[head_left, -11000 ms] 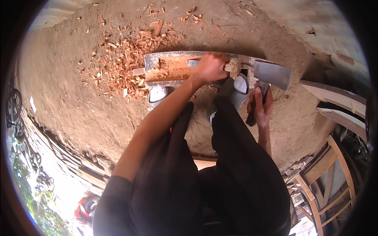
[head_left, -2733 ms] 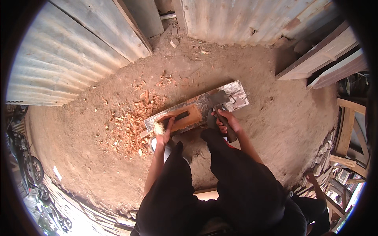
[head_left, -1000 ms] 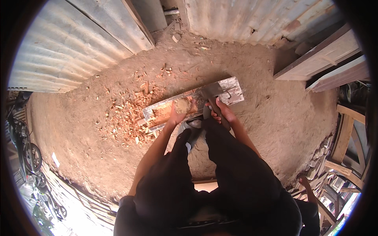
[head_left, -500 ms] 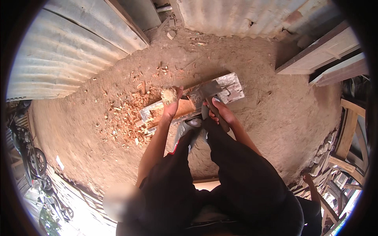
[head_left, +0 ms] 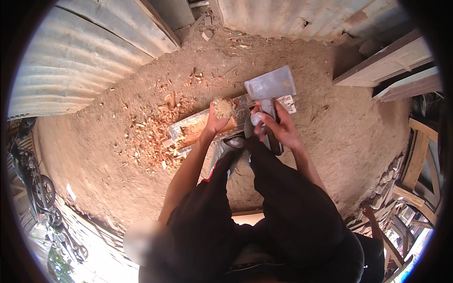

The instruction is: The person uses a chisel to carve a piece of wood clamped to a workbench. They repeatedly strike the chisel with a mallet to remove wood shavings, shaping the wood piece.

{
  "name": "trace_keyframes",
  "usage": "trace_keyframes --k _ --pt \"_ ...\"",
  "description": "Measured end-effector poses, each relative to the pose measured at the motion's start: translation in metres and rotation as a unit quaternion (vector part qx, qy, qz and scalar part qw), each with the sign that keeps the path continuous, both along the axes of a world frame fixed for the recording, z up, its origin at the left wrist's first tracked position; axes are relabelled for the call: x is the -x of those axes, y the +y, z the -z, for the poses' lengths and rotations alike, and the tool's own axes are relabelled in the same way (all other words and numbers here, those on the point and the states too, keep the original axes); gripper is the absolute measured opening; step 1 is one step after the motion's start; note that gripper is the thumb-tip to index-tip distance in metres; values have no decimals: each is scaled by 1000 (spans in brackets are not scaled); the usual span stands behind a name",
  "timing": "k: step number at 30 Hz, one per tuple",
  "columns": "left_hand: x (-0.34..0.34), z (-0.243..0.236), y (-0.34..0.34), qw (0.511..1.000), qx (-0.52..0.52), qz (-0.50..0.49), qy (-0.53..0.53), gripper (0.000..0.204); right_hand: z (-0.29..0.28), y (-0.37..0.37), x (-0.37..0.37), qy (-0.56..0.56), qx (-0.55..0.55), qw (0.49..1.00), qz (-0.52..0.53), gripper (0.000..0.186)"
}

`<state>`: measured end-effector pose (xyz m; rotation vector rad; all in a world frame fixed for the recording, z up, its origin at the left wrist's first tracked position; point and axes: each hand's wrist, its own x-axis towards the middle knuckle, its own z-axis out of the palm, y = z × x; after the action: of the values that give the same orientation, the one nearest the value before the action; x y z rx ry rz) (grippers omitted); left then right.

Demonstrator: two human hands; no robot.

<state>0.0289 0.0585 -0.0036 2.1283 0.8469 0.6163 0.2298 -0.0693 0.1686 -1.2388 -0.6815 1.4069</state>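
A weathered, pale-painted board (head_left: 173, 130) with an orange hollow cut lengthwise lies across the ground at my grey shoes (head_left: 222, 151). My left hand (head_left: 216, 120) is closed round a tool with a frayed, mushroomed wooden top (head_left: 224, 108), over the hollow; its lower end is hidden. My right hand (head_left: 281, 127) grips the dark handle of an axe, whose broad steel head (head_left: 270, 82) is raised over the board's right end, its fingers partly loosened round the handle. Wood chips (head_left: 153, 132) are heaped around the board's left end.
Corrugated metal sheets (head_left: 80, 70) line the far side. Leaning wooden panels (head_left: 377, 61) stand at upper right. A wooden frame (head_left: 415, 151) and scrap wood are at right, motorcycles (head_left: 42, 193) at far left. Another person's arm (head_left: 373, 221) shows at lower right.
Over the last half second the axe head has risen off the board and turned flatter to view. My left hand and its tool have shifted right along the board.
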Motion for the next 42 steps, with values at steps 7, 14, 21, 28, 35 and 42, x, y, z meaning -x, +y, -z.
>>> trace_keyframes --k 7,14,21,28,35,42 --pt "-15 8 -20 951 246 -104 -157 25 -73 0 -5 -201 41 975 -87 35" --pt "-34 -35 -27 926 294 59 -229 38 -30 -12 4 -404 50 902 -140 38" --pt "-55 -42 -41 973 103 50 -199 27 -18 -35 1 -437 20 891 -123 34" --pt "-54 -34 -44 989 93 24 -109 23 -17 -41 -3 -309 138 936 -95 29" --pt "-43 -34 -36 976 104 37 -188 33 -32 -43 -9 -297 172 934 -101 27" --pt "-30 28 -45 956 154 -12 -249 33 -58 -42 -11 -283 191 935 -99 34"
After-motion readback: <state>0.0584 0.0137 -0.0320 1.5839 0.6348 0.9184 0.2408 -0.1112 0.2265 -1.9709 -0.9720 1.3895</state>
